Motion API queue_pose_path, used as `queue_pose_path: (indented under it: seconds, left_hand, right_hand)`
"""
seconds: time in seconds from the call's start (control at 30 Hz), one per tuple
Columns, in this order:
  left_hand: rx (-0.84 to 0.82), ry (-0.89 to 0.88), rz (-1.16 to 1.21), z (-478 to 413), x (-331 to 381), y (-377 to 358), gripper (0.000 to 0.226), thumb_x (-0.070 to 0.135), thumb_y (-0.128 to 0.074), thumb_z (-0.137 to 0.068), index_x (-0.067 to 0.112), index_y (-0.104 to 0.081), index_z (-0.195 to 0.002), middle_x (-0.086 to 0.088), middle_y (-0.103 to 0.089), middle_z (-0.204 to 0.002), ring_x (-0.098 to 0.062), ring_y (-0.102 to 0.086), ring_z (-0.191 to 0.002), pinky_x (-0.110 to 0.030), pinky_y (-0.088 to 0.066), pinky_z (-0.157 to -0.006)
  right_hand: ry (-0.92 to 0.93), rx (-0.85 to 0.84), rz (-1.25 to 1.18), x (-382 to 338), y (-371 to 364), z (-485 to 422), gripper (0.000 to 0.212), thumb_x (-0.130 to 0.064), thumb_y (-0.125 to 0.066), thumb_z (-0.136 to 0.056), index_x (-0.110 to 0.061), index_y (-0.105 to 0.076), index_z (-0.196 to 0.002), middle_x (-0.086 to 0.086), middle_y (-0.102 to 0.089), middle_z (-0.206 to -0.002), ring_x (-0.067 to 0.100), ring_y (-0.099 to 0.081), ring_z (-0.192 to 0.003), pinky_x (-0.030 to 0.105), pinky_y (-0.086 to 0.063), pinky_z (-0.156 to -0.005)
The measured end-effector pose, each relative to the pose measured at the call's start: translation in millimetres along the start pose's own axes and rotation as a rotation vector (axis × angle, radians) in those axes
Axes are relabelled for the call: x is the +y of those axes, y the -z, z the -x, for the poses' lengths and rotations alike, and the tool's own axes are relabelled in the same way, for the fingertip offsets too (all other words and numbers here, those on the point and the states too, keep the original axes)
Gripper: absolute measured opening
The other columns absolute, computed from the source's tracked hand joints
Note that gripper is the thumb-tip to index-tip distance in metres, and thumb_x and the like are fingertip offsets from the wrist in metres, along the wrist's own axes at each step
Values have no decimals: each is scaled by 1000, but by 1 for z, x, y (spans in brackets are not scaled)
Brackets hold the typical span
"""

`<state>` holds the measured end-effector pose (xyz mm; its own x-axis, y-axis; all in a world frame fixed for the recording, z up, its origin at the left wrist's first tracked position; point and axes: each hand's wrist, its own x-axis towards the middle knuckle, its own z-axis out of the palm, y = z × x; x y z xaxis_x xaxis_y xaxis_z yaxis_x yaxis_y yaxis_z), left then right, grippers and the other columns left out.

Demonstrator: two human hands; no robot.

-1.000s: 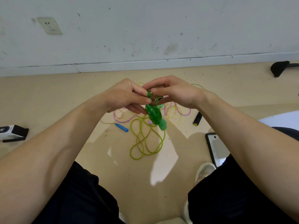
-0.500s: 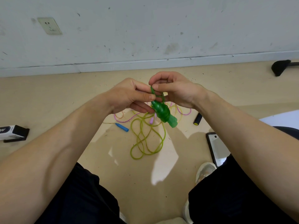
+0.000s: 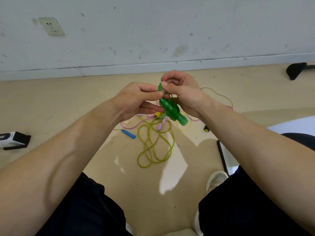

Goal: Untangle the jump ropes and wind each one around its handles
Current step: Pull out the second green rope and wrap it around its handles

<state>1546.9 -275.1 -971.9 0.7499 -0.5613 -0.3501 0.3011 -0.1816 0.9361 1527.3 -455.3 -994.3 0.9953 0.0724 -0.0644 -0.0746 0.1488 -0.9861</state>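
Observation:
A green jump rope wound around its green handles (image 3: 172,110) hangs in the air between my hands. My left hand (image 3: 138,99) pinches the top of the bundle with thumb and fingers. My right hand (image 3: 182,92) pinches the green rope end just above it. On the floor below lies a loose yellow-green rope (image 3: 153,147), tangled with a pink rope (image 3: 134,126) and its lilac handles (image 3: 161,125). A blue handle (image 3: 128,134) lies to the left of the tangle. A small yellow piece (image 3: 158,114) shows under my left hand.
A black-and-yellow handle (image 3: 206,128) lies on the floor at the right. A phone (image 3: 226,155) lies by my right leg and shoe (image 3: 216,181). A black-and-white box (image 3: 13,139) sits at the far left, a black object (image 3: 296,70) near the wall.
Both hands have risen a little with the green bundle. My right hand has moved up and turned, pulling the green rope end higher above the handles.

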Motion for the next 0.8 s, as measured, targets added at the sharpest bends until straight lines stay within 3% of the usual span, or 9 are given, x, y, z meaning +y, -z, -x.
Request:
queue_pose_path:
  seconds: [0.23,0.33,0.4,0.57,0.7,0.8]
  left_hand:
    - [11,36,16,1,2,0,26,25,-70,-81,20,-74,-106,1,-75,-112,-20,-76,-77,-26,-58,-69]
    - [19,51,43,2,4,2,37,26,-71,-76,15,-72,-112,0,-75,-109,-19,-76,-74,-22,-58,-61]
    - [26,50,58,4,5,3,33,25,-70,-78,15,-73,-110,0,-76,-105,-19,-75,-74,-20,-58,-58]
    - [81,61,128,7,8,4,21,20,-66,-91,18,-74,-111,-1,-76,-108,-19,-76,-77,-17,-56,-54]
    - [123,72,136,7,7,0,19,20,-65,-94,18,-74,-111,-2,-76,-109,-24,-76,-85,-20,-57,-61]
    - [173,89,169,7,7,-4,23,21,-66,-94,15,-71,-115,-1,-76,-108,-29,-76,-88,-23,-58,-66]
  right_hand:
    - [-25,-116,127,-9,3,3,18,-4,-52,-101,-13,-65,-94,0,-63,-81,11,-63,-69,31,-53,-72]
    - [-76,-176,184,-13,6,2,20,-6,-47,-104,-16,-62,-93,-3,-64,-80,9,-63,-76,26,-50,-70]
    - [-91,-206,188,-14,8,1,21,-7,-45,-105,-15,-60,-93,-2,-64,-81,7,-64,-78,24,-50,-69]
    - [-77,-205,183,-10,9,0,22,-8,-42,-106,-14,-60,-95,2,-64,-85,12,-64,-85,41,-52,-88]
    - [-52,-178,284,-8,6,-1,22,-10,-41,-106,-16,-59,-96,3,-65,-90,14,-63,-87,33,-52,-82]
    - [-44,-163,339,-7,7,-2,23,-12,-41,-106,-18,-60,-95,1,-66,-92,19,-63,-90,39,-53,-83]
